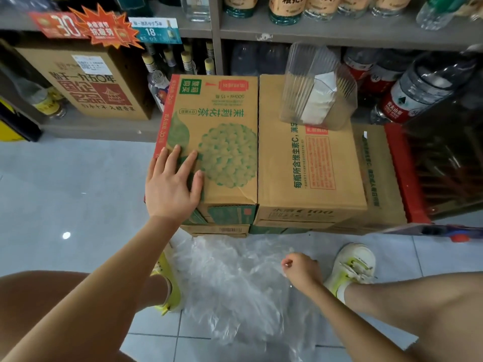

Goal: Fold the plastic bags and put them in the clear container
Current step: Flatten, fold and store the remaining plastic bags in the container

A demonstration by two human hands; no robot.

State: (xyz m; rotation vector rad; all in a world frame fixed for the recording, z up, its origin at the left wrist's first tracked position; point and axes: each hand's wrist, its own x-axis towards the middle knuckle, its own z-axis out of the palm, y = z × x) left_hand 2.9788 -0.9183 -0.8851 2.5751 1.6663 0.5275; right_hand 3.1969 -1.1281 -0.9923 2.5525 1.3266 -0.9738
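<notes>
A heap of crumpled clear plastic bags (230, 286) lies on the tiled floor between my feet. My right hand (300, 270) is down on the heap with fingers curled, pinching the plastic at its right side. My left hand (172, 181) rests flat, fingers spread, on the near left corner of a cardboard box printed with green flowers (222, 142). The ribbed clear container (317, 84) stands on the neighbouring cardboard box (308, 163), holding folded white bags (320, 100) upright inside.
Shop shelves (339, 32) with bottles and large water jugs (423, 87) run along the back. More stacked boxes and a red crate (402, 173) stand to the right. A large brown box (86, 82) sits on the low left shelf. Grey tile floor (65, 178) lies at left.
</notes>
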